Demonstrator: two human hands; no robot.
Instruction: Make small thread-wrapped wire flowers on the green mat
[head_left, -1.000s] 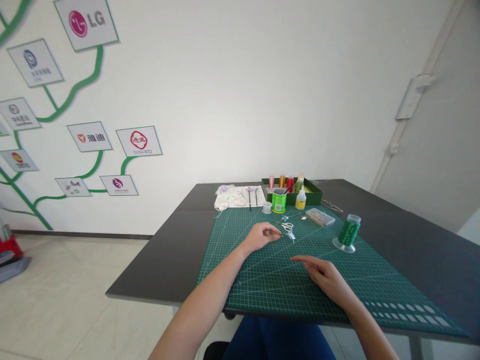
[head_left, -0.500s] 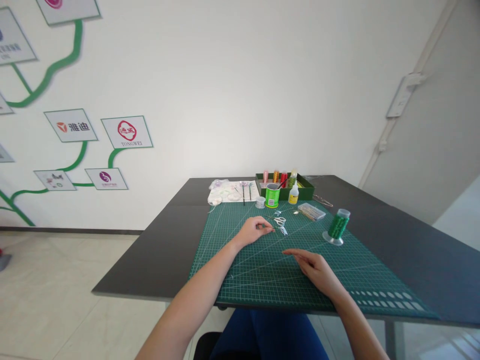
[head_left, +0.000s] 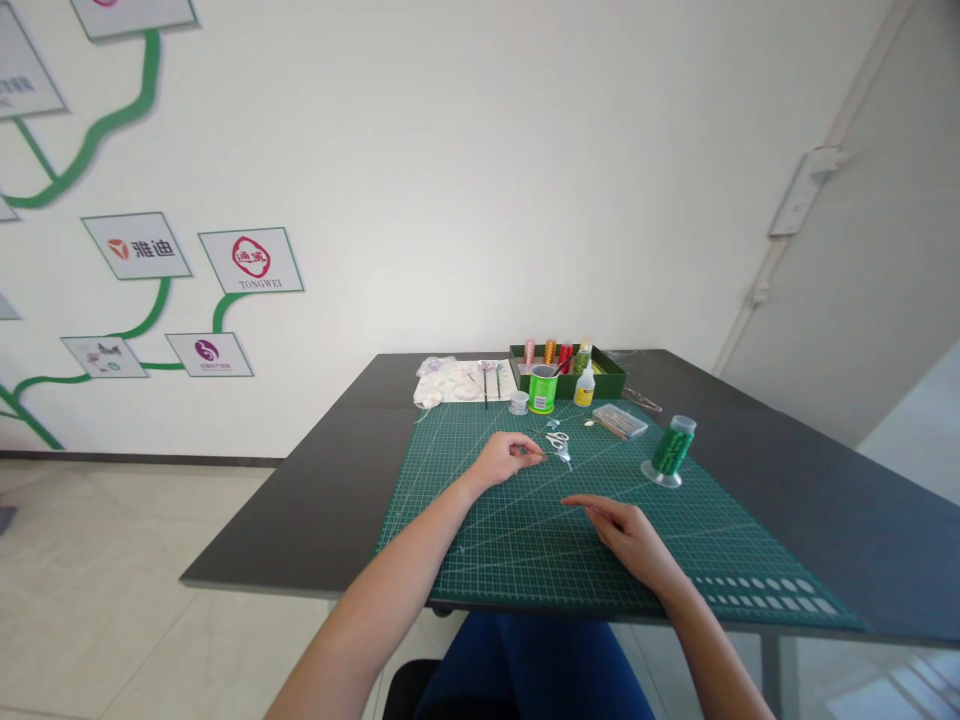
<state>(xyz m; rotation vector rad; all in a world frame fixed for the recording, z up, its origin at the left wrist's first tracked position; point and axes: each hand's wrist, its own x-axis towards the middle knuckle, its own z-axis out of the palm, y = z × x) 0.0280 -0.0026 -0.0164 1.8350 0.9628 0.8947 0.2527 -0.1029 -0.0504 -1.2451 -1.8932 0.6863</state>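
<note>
My left hand [head_left: 508, 458] is closed in a pinch above the cutting mat [head_left: 517, 540]. A thin stem with a small pale blue-white flower-like piece [head_left: 563, 453] sticks out to the right from its fingertips. White-handled scissors [head_left: 557, 438] lie just behind that piece, partly overlapped by it. My right hand [head_left: 626, 535] is nearer the front edge, its index finger stretched toward the left and the thumb close beneath. Whatever lies between those fingers is too fine to make out. To the right stands a spool of green thread [head_left: 673, 450].
At the back, a dark green box [head_left: 611, 382] holds several thread spools. Before it stand a green can [head_left: 542, 390], a glue bottle [head_left: 584, 388] and a small white roll [head_left: 518, 403]. A clear case [head_left: 620, 421] lies right; brushes rest on a white cloth [head_left: 450, 385] left.
The pale piece at my left fingertips has turned and now hangs more downward. Both hands stay nearly in place; the whole view has shifted slightly.
</note>
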